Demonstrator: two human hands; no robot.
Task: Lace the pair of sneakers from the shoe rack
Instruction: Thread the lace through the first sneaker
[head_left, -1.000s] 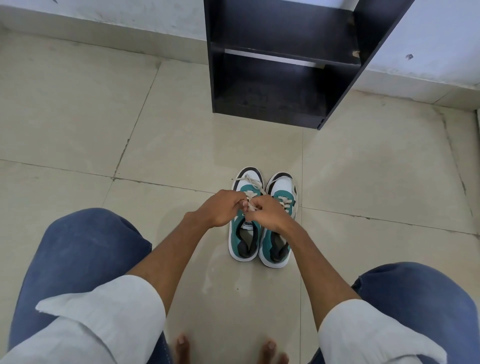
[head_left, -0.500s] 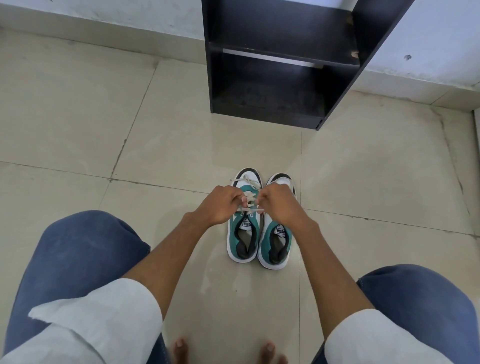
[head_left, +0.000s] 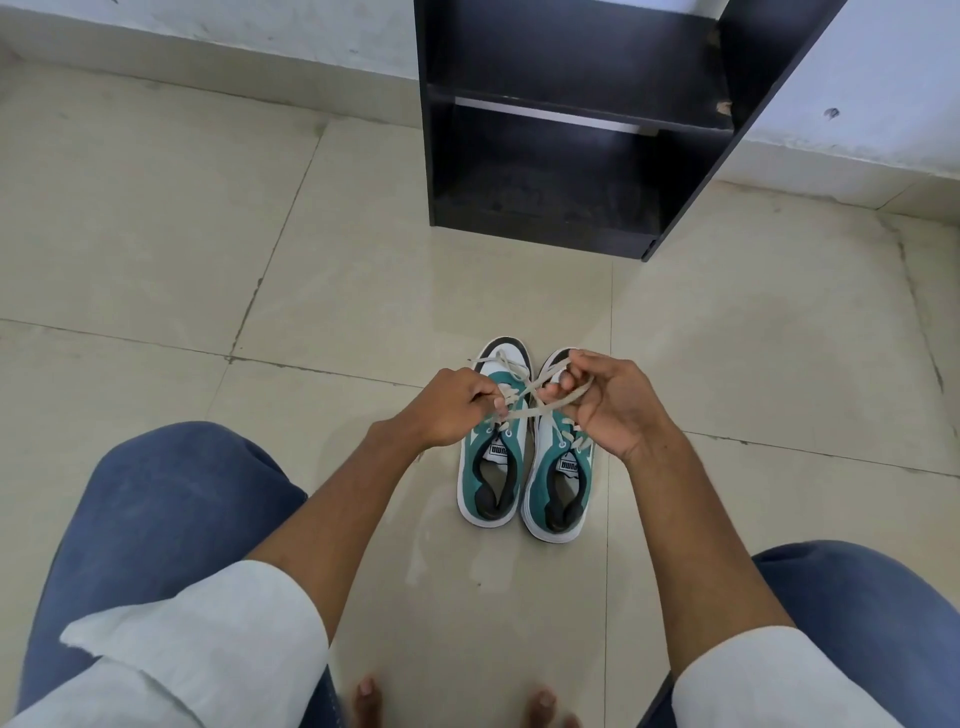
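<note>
Two teal, white and black sneakers stand side by side on the tiled floor, toes pointing away from me: the left sneaker and the right sneaker. A cream shoelace from the left sneaker is stretched and crossed in the air between my hands. My left hand pinches one end over the left sneaker. My right hand is raised over the right sneaker's toe with the other strand looped around its fingers. The hands hide both sneakers' front eyelets.
A black, empty shoe rack stands against the white wall straight ahead of the sneakers. My knees in blue jeans flank the sneakers left and right. My bare toes show at the bottom edge.
My hands have moved apart and lifted, the right one going up and right. The lace, bunched between them before, is now drawn out into crossed strands.
</note>
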